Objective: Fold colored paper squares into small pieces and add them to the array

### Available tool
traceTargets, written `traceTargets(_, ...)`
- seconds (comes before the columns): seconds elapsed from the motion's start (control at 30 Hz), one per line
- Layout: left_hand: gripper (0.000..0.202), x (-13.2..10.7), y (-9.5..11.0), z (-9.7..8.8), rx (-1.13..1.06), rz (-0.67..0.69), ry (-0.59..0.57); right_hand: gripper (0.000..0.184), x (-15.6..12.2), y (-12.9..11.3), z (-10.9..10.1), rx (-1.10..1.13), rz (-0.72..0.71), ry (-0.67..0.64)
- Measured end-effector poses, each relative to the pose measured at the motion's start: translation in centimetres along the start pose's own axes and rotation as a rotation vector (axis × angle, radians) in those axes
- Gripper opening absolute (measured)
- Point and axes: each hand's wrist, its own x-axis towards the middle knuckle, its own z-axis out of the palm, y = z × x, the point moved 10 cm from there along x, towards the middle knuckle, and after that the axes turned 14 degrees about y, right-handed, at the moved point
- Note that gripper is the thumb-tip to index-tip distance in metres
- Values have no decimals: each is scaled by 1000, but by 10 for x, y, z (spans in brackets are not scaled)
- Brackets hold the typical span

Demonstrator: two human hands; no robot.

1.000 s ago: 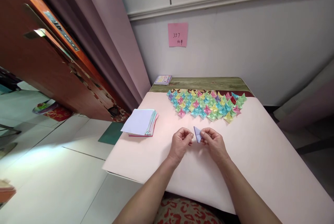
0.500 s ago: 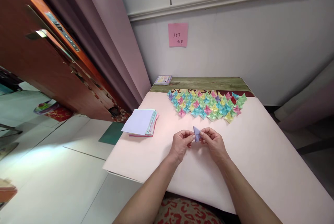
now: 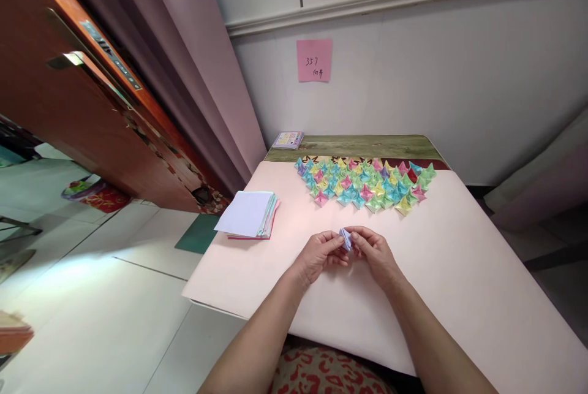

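A small piece of folded lavender paper (image 3: 345, 239) is held above the table between both hands. My left hand (image 3: 324, 253) pinches its left side between thumb and fingers. From the right, my right hand (image 3: 374, 253) grips the other side, thumb on the near face. Fingers cover part of the folds. Beyond the hands, several rows of folded paper pieces (image 3: 361, 185) in green, blue, yellow, pink and purple lie close together. To the left rests a stack of square paper sheets (image 3: 245, 213), a lavender sheet on top.
Pale pink paper covers the table (image 3: 441, 296). A small pack (image 3: 288, 140) with a printed cover lies at the back left corner. On the wall behind hangs a pink note (image 3: 314, 60). A purple curtain (image 3: 202, 63) and a wooden door (image 3: 92, 87) stand at left.
The lavender paper has gone from a taller flat triangle to a smaller, more compact shape with layered edges. Both hands have turned it slightly, and my left fingers have curled further beneath it.
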Motion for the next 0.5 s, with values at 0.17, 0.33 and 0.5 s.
traceTargets(0.17,43,5,10,-9,50,157,98,32,2,2,1,-15,-9,-15)
traceTargets(0.33,50,6,20,-20,54,281,187,32,1,3,4,16,3,-31)
traceTargets(0.5,45,7,24,-24,94,356,244,36,-1,5,7,27,11,-38)
